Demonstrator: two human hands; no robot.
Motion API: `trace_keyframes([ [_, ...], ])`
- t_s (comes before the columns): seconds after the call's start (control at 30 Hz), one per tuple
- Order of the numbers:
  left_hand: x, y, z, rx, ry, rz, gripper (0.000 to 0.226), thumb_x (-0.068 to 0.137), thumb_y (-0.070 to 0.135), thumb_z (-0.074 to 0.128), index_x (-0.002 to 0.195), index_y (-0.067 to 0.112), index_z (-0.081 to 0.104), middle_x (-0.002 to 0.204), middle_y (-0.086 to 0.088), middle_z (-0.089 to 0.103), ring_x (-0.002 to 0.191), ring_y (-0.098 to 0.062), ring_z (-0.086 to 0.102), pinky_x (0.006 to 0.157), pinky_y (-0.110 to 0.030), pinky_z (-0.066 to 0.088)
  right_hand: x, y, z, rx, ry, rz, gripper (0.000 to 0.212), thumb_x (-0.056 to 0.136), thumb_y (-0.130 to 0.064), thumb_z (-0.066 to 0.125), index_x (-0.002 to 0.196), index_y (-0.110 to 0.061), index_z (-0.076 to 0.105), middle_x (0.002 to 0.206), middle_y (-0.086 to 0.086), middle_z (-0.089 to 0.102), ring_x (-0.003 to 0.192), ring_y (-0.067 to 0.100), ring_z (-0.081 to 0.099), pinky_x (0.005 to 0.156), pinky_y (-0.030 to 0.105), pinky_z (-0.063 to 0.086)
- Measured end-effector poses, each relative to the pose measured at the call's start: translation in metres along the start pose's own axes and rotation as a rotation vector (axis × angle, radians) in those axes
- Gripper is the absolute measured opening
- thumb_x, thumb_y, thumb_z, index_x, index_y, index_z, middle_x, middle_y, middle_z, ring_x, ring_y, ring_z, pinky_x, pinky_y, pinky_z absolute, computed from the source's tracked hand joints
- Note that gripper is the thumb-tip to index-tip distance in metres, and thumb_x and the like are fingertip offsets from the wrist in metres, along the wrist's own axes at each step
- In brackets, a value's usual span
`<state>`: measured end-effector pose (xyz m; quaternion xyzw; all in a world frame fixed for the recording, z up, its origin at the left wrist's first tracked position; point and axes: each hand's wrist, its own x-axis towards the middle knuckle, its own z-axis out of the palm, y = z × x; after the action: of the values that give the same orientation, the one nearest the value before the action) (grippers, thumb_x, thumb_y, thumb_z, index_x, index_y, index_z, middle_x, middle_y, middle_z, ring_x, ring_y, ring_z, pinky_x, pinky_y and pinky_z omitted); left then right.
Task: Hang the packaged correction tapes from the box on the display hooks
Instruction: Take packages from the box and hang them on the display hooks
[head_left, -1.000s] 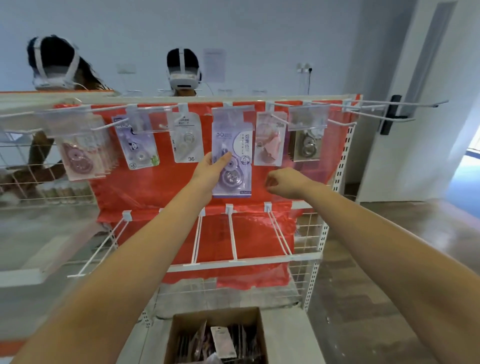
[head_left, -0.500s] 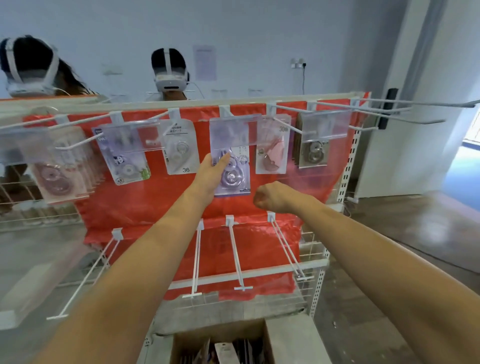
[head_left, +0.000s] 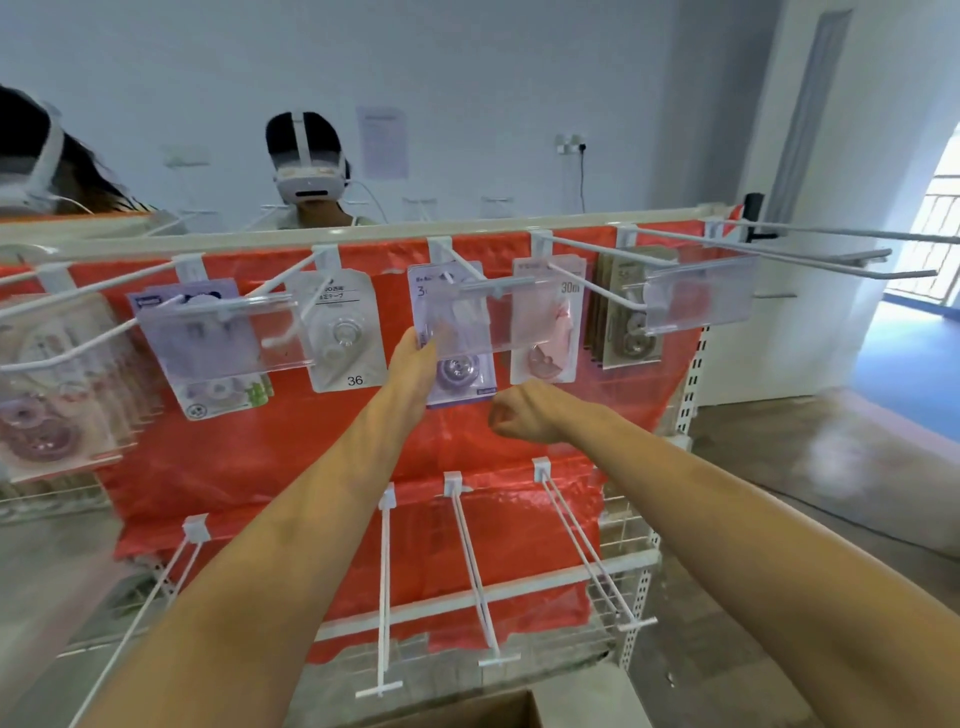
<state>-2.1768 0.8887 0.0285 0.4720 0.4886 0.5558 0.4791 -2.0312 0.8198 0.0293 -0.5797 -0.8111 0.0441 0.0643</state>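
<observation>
A purple packaged correction tape (head_left: 462, 371) hangs on an upper display hook (head_left: 470, 273), partly behind a clear price-tag holder (head_left: 488, 317). My left hand (head_left: 415, 358) holds the pack's left edge, its fingers reaching up behind the clear holder. Just below and to the right of the pack, my right hand (head_left: 519, 415) is curled in a fist and holds nothing. Only the top edge of the cardboard box (head_left: 467, 714) shows at the bottom.
Other packs hang on the upper row: a white one (head_left: 345, 332), a pink one (head_left: 550, 322), brownish ones (head_left: 623, 325), a purple one (head_left: 208, 358). Long empty hooks (head_left: 810, 254) jut out at the right. The lower-row hooks (head_left: 470, 561) are bare. Two people with headsets stand behind the rack.
The view has moved closer to the rack, and the box has dropped almost out of sight. My left hand has slid up the purple pack, behind the clear holder. My right fist stays below it.
</observation>
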Motion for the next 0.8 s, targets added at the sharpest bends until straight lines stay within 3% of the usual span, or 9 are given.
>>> trace_keyframes([
  [0.07, 0.006, -0.004, 0.003, 0.002, 0.036, -0.030, 0.015, 0.093, 0.018, 0.059, 0.078, 0.016, 0.055, 0.092, -0.004, 0.059, 0.062, -0.005, 0.046, 0.047, -0.011, 0.039, 0.004, 0.000, 0.004, 0.003, -0.015, 0.002, 0.025, 0.085, -0.015, 0.053, 0.104, -0.011, 0.070, 0.112, 0.010, 0.068, 0.100, 0.029, 0.063, 0.082, 0.032, 0.049],
  [0.1, 0.003, -0.002, 0.004, -0.020, 0.039, -0.028, 0.009, 0.094, 0.019, 0.056, 0.091, 0.012, 0.060, 0.103, -0.011, 0.061, 0.063, -0.005, 0.046, 0.052, -0.013, 0.039, 0.005, 0.000, 0.006, 0.001, -0.021, 0.003, 0.025, 0.085, -0.015, 0.053, 0.103, -0.012, 0.070, 0.112, 0.010, 0.068, 0.100, 0.029, 0.063, 0.082, 0.033, 0.049],
  [0.17, 0.002, -0.002, 0.003, -0.035, 0.017, -0.013, 0.028, 0.096, 0.024, 0.053, 0.116, 0.006, 0.059, 0.112, -0.014, 0.062, 0.065, -0.006, 0.049, 0.056, -0.015, 0.039, 0.007, 0.000, 0.008, -0.013, -0.038, 0.005, 0.025, 0.086, -0.016, 0.053, 0.105, -0.013, 0.070, 0.114, 0.009, 0.068, 0.104, 0.029, 0.061, 0.084, 0.033, 0.048],
  [0.23, -0.003, -0.004, -0.003, 0.027, -0.005, 0.034, 0.025, 0.094, 0.026, 0.056, 0.113, 0.010, 0.059, 0.090, -0.001, 0.063, 0.066, -0.005, 0.052, 0.056, -0.016, 0.039, 0.005, -0.001, 0.010, -0.029, -0.056, 0.003, 0.027, 0.089, -0.016, 0.051, 0.110, -0.012, 0.068, 0.118, 0.008, 0.066, 0.107, 0.028, 0.060, 0.088, 0.032, 0.047],
  [0.3, -0.010, -0.006, -0.012, 0.134, -0.051, 0.100, 0.021, 0.090, 0.027, 0.062, 0.103, 0.009, 0.061, 0.082, 0.003, 0.061, 0.071, -0.010, 0.056, 0.060, -0.017, 0.040, 0.003, -0.001, 0.011, -0.039, -0.065, 0.003, 0.028, 0.089, -0.016, 0.050, 0.111, -0.012, 0.068, 0.119, 0.008, 0.066, 0.108, 0.028, 0.060, 0.088, 0.032, 0.046],
  [0.37, -0.016, -0.014, -0.021, 0.243, -0.127, 0.152, 0.031, 0.085, 0.033, 0.068, 0.104, 0.008, 0.064, 0.089, 0.000, 0.066, 0.080, -0.015, 0.062, 0.068, -0.022, 0.046, 0.000, 0.000, 0.011, -0.053, -0.074, 0.007, 0.029, 0.089, -0.015, 0.049, 0.112, -0.012, 0.068, 0.118, 0.008, 0.066, 0.109, 0.028, 0.060, 0.089, 0.032, 0.047],
  [0.43, -0.026, -0.021, -0.030, 0.372, -0.156, 0.157, 0.030, 0.085, 0.032, 0.069, 0.101, 0.008, 0.060, 0.089, -0.005, 0.065, 0.076, -0.016, 0.060, 0.067, -0.027, 0.047, -0.004, 0.001, 0.012, -0.065, -0.083, 0.016, 0.029, 0.089, -0.015, 0.049, 0.112, -0.012, 0.067, 0.119, 0.007, 0.066, 0.110, 0.028, 0.059, 0.091, 0.034, 0.047],
  [0.63, -0.047, -0.024, -0.048, 0.748, -0.108, 0.128, 0.034, 0.085, 0.027, 0.068, 0.111, 0.005, 0.061, 0.100, -0.012, 0.069, 0.091, -0.028, 0.066, 0.086, -0.041, 0.053, -0.016, 0.000, 0.011, -0.093, -0.057, 0.053, 0.029, 0.089, -0.017, 0.050, 0.113, -0.011, 0.066, 0.120, 0.010, 0.065, 0.110, 0.030, 0.059, 0.092, 0.037, 0.048],
  [0.8, -0.077, -0.016, -0.051, 1.067, -0.092, 0.153, 0.035, 0.089, 0.031, 0.062, 0.116, 0.009, 0.062, 0.120, -0.009, 0.064, 0.112, -0.026, 0.058, 0.094, -0.032, 0.043, -0.028, -0.007, 0.009, -0.062, -0.011, 0.061, 0.030, 0.090, -0.019, 0.050, 0.113, -0.008, 0.066, 0.121, 0.013, 0.064, 0.110, 0.032, 0.058, 0.091, 0.037, 0.047],
])
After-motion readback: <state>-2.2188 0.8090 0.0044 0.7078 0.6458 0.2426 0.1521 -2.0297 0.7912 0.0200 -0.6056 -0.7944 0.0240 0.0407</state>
